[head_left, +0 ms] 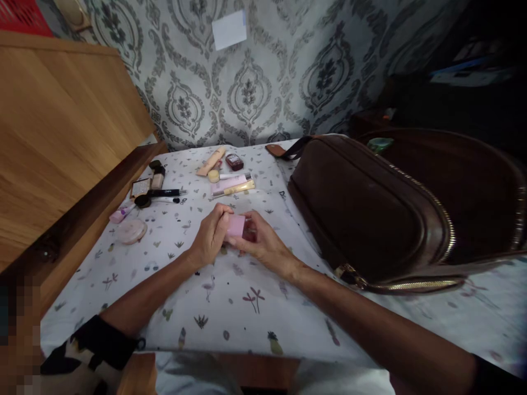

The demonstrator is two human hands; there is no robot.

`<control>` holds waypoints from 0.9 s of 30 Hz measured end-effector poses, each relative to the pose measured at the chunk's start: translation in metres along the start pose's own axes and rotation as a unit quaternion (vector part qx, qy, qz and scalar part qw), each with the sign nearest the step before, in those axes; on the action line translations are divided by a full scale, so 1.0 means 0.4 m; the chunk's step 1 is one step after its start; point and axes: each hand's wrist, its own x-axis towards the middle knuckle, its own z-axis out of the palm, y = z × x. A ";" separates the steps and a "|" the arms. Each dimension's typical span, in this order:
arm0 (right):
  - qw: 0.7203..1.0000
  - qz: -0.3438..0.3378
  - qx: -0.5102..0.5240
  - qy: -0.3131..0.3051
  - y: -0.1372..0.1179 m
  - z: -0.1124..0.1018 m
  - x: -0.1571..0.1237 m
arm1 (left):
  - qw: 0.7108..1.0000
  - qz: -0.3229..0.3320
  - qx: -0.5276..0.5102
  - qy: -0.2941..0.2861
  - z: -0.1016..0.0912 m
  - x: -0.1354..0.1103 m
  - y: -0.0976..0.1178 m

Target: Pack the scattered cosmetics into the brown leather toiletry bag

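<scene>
A small pink box-like item [236, 225] is held between both hands above the middle of the printed tablecloth. My left hand [213, 233] is closed around its left side, thumb on top. From the right, my right hand [263, 241] grips the same item between thumb and fingers; the fingers partly hide it. Just beyond the hands lie a yellow tube [240, 187], a pink flat packet [222, 185], a small yellow-lidded jar [213, 175], a peach tube [211, 161] and a dark red container [234, 161].
A brown bag [358, 208] with its zip undone fills the right side. At left lie a round pink compact [131, 231], a black makeup brush [143, 201], a palette [140, 188] and a foundation bottle [158, 178]. A wooden panel [69, 120] stands along the left edge.
</scene>
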 end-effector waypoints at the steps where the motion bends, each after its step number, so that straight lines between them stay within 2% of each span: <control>1: 0.998 -0.035 -0.056 0.010 0.003 -0.003 -0.003 | 1.000 -0.022 -0.011 -0.003 0.001 0.000 0.004; 3: 0.984 -0.094 -0.148 0.024 0.008 -0.006 -0.007 | 0.995 -0.081 -0.045 -0.025 0.002 0.002 0.006; 6: 0.974 -0.114 -0.195 0.031 0.013 -0.006 -0.009 | 0.984 -0.140 -0.089 -0.069 -0.002 0.010 0.000; 11: 0.974 -0.113 -0.188 0.056 0.011 0.004 -0.010 | 0.980 -0.136 -0.122 -0.083 -0.011 0.020 -0.007; 15: 0.986 -0.075 -0.122 0.080 0.011 0.005 -0.006 | 0.968 -0.144 -0.179 -0.096 -0.012 0.018 -0.016; 21: 0.992 -0.035 -0.027 0.121 0.016 -0.009 0.013 | 0.937 -0.133 -0.285 -0.150 -0.018 0.022 -0.035; 24: 0.992 -0.032 -0.038 0.119 0.017 -0.016 0.015 | 0.927 -0.136 -0.307 -0.167 -0.019 0.027 -0.047; 27: 0.991 -0.027 -0.064 0.113 0.012 -0.020 0.011 | 0.928 -0.146 -0.300 -0.164 -0.016 0.030 -0.058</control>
